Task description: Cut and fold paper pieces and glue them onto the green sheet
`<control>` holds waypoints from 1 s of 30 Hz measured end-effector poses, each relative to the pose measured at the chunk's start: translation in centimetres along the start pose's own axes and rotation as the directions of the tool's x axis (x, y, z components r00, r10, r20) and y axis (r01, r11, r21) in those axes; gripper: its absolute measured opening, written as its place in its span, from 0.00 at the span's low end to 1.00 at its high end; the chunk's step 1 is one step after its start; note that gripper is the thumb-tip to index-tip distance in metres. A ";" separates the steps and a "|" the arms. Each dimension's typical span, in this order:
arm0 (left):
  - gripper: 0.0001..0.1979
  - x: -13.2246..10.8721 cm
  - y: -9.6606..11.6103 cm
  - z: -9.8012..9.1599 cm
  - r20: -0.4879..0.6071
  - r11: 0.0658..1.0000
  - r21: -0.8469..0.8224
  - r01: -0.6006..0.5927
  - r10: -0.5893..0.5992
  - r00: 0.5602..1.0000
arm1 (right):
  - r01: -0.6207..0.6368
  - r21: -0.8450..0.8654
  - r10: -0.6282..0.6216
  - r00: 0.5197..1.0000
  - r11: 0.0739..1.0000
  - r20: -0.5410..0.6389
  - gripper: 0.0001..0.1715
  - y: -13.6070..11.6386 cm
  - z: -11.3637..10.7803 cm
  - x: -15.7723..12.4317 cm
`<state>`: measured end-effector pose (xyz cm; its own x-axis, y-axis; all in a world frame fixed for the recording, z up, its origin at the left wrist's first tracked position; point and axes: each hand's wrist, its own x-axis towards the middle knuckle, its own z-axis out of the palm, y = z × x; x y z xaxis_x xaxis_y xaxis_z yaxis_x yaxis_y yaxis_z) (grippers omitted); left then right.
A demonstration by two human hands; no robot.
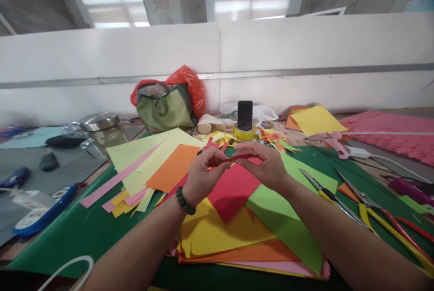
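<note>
A thin red paper strip [240, 157] is stretched between my two hands above the pile of paper. My left hand [207, 169], with a dark green bead bracelet [185, 200] on the wrist, pinches its left end. The fingers of my right hand [262, 164] are closed on its other end. Below my hands lies a red paper sheet [228, 198] on top of yellow sheets [217, 232]. A light green sheet [288, 223] reaches out under my right forearm. Left of my left hand are an orange sheet [171, 169] and pale yellow sheets [135, 159].
Scissors [364, 198] and a utility knife [339, 205] lie at the right, near a pink glue gun [334, 141]. A phone [244, 114] stands on a yellow tape roll [244, 133] at the back. A glass jar [105, 135] and a blue power strip [45, 212] are at the left.
</note>
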<state>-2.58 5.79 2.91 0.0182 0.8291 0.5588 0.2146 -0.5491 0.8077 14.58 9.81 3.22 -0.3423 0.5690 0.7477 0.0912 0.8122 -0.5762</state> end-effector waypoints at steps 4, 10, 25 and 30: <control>0.06 0.0 0.1 0.0 0.002 1.000 -0.007 0.013 -0.013 1.000 | 0.011 0.022 -0.011 0.999 1.000 0.030 0.12 -0.1 0.0 0.0; 0.07 0.0 -0.2 0.0 -0.007 1.000 -0.009 0.018 -0.018 1.000 | 0.003 -0.014 -0.003 1.000 1.000 0.031 0.14 -0.3 -0.2 0.0; 0.08 0.1 0.6 0.0 0.052 0.998 -0.031 0.052 -0.050 0.997 | -0.037 -0.004 0.037 0.994 0.999 0.100 0.15 -0.9 -0.4 0.4; 0.11 0.3 0.4 -0.1 0.125 0.968 -0.192 0.162 -0.140 0.982 | -0.302 0.190 0.269 0.946 0.934 0.183 0.20 -0.8 -0.4 0.5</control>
<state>-2.58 5.75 3.43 0.1096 0.9043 0.4126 0.0237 -0.4173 0.9084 14.73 9.51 4.18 -0.4706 0.7326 0.4918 0.0108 0.5621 -0.8270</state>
